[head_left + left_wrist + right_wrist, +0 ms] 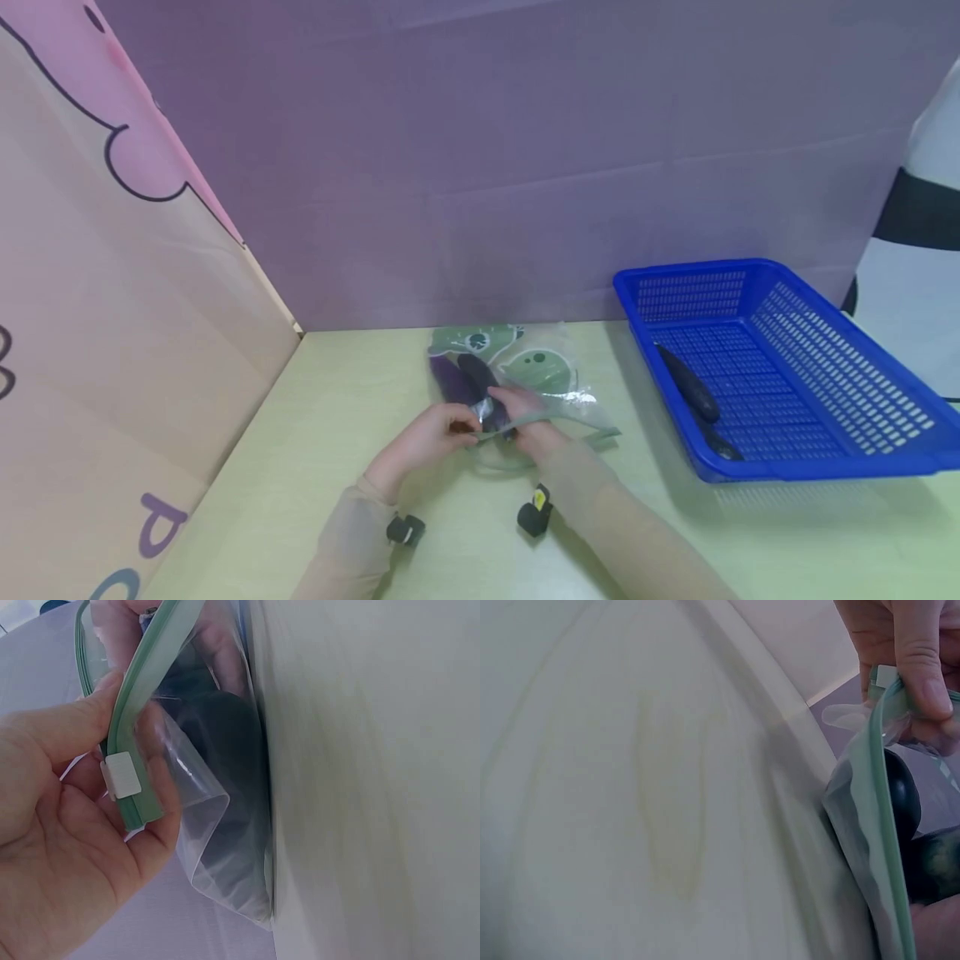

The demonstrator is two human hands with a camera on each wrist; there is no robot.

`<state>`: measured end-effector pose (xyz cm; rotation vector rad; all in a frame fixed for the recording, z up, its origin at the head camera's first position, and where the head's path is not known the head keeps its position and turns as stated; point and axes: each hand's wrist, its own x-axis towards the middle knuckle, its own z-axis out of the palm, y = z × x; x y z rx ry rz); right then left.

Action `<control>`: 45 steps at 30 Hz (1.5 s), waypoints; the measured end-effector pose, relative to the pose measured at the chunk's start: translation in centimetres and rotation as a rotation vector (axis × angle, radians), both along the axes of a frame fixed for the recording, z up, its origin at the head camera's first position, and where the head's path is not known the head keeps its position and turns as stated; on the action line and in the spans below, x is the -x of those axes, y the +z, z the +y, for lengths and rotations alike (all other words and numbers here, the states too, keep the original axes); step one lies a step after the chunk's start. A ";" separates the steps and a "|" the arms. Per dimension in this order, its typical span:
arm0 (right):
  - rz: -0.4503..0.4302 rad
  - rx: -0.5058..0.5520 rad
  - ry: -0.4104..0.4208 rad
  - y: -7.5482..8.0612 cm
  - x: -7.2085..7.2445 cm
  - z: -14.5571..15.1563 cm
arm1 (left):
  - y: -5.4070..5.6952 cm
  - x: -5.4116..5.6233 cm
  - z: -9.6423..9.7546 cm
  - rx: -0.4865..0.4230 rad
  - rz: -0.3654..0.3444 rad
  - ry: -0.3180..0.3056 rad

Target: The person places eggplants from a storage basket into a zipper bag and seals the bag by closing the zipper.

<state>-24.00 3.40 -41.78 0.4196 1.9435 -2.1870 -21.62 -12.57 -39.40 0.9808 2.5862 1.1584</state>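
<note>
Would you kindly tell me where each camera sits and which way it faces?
Head: on the head, facing forward and down at the clear bag and blue basket; left hand, right hand and forearms show.
Left wrist: on that wrist, facing the bag's green edge; the left hand shows near, right fingers beyond.
Right wrist: on that wrist, facing tabletop and bag; the left hand shows upper right, part of the right hand lower right.
Both wrist views share the bag.

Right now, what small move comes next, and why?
Probably ease the right hand out of the clear, green-edged plastic bag: it reaches inside among dark purple eggplants, the left hand pinches the open rim, and more eggplants lie in the blue plastic basket.
</note>
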 end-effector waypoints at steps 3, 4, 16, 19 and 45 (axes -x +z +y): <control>0.012 -0.057 0.000 0.1 0.0 -0.3 | -0.1 0.1 -0.1 0.005 0.010 -0.003; 0.016 -0.075 0.003 0.2 -0.1 -0.3 | -0.1 0.1 -0.1 0.006 0.009 -0.003; 0.013 -0.164 0.024 0.3 -0.2 -0.4 | -0.3 0.2 -0.2 0.006 -0.005 -0.017; 0.036 -0.270 0.035 0.2 0.0 -0.3 | -0.3 0.2 -0.2 0.003 -0.011 -0.018; 0.107 -0.692 0.162 1.4 0.1 0.4 | -0.1 0.2 -0.1 0.016 -0.009 -0.015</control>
